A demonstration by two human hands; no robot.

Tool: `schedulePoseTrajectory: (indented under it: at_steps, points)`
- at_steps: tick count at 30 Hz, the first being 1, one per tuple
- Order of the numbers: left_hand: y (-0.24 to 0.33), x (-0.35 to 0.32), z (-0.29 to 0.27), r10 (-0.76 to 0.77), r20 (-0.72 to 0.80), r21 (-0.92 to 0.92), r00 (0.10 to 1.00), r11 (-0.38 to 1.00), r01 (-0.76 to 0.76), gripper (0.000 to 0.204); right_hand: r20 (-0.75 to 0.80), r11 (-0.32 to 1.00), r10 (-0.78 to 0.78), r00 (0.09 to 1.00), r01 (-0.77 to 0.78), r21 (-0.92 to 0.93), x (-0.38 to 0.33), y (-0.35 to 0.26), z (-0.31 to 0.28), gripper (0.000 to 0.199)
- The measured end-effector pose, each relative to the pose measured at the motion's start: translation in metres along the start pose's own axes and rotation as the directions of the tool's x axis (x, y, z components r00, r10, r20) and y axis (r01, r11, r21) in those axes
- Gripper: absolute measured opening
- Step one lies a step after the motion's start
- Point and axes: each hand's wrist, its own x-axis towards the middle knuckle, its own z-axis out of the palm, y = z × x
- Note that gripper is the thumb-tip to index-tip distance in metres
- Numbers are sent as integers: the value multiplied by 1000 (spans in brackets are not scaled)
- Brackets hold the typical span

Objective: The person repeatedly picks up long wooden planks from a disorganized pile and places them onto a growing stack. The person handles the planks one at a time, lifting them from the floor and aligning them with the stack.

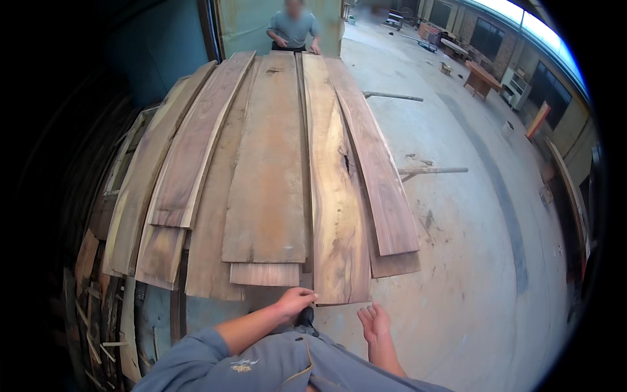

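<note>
A long pale wooden board [336,228] with a dark crack and knot lies lengthwise on a spread of other boards. At its near left corner my left hand [298,302] is closed, thumb and fingers pinching the edge. Just off the near right corner, my right hand [375,322] holds nothing, its fingers partly spread. To the left lies a wide brown plank [268,176], stacked on a shorter-looking reddish one [264,274]. A reddish-brown board [375,170] rests to the right of the pale board, partly over another.
Another person [294,29] stands at the far end of the boards, hands near them. Metal support bars [434,170] stick out on the right over the concrete floor [457,274]. Stacked timber and offcuts [98,313] fill the left side. A wooden table [482,78] stands far right.
</note>
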Motion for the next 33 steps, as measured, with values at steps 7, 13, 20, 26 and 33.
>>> schedulePoseTrajectory:
  at_steps: [7,13,20,26,33]
  points:
    - [-25,-73,-108,-129,16,-178,992,976,130,44,-38,923,-230,972,205,-327,-72,8,38,52]
    - [-84,-148,-241,-87,-359,-402,929,913,-69,38,366,868,-143,920,294,-399,-98,48,163,45]
    - [-123,-202,-399,170,-769,-137,616,897,-419,41,605,732,38,795,390,-558,-128,151,327,50]
    - [-105,-200,-510,440,-819,470,369,883,-11,60,615,728,164,771,326,-603,-124,278,427,54]
    - [-154,-175,-555,190,-886,348,423,875,337,75,591,640,385,709,256,-725,-148,323,452,57]
